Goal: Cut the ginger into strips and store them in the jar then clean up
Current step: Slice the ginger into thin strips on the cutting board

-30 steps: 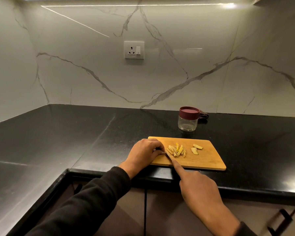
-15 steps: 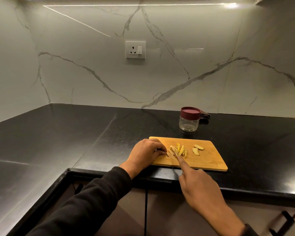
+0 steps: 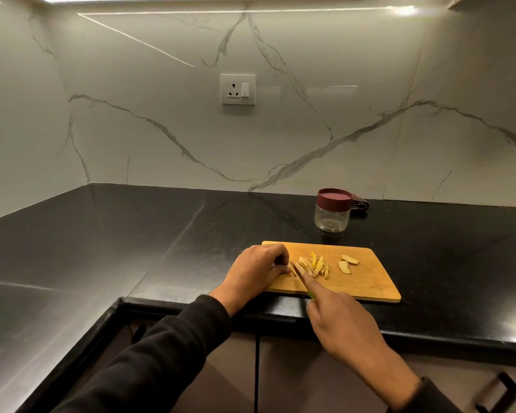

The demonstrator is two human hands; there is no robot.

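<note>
While left hand (image 3: 255, 268) pinches ginger (image 3: 292, 269), right hand (image 3: 340, 320) grips knife (image 3: 299, 272) — no legible writing.

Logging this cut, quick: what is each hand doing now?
Left hand: curled, pinching a ginger piece on the board.
Right hand: gripping the knife.

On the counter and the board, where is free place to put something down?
Bare counter lies left of the cutting board, and right of it too. The board's right end, past the two ginger slices, is bare. It is crowded at the board's left, where both hands, the knife and the strips meet.
</note>
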